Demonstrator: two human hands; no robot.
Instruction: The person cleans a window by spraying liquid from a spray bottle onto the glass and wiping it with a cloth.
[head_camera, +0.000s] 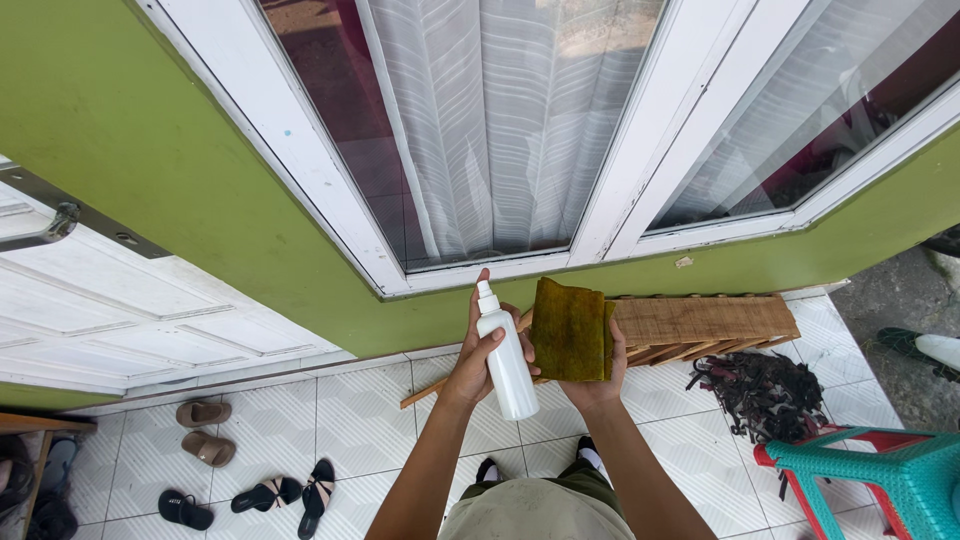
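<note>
Green wall (180, 170) with a white-framed window (480, 130) fills the upper view; white floor tiles (380, 420) lie below the window, with a white panelled door (120, 310) to its left. Against the wall under the window rests a wooden rack (710, 322); right of the rack lie a dark tangled heap (765, 390) and a teal plastic stool (890, 475). Sandals (205, 430) are scattered below the door.

In front of the window's lower frame, the left hand (478, 360) is wrapped around a white spray bottle (505, 360), gripping its body. The bottle looks light, rigid and smooth, possibly slippery; the mid-body is the natural hold. Its long axis runs nearly upright, tilted slightly left, with the nozzle pointing up toward the window.

Just right of the bottle, the right hand (600, 385) holds a folded olive-green cloth (570, 330) from below, fingers curled behind it. The cloth appears soft, light and limp, best pinched along a folded edge. Its long axis stands roughly vertical, its flat face toward the camera.
</note>
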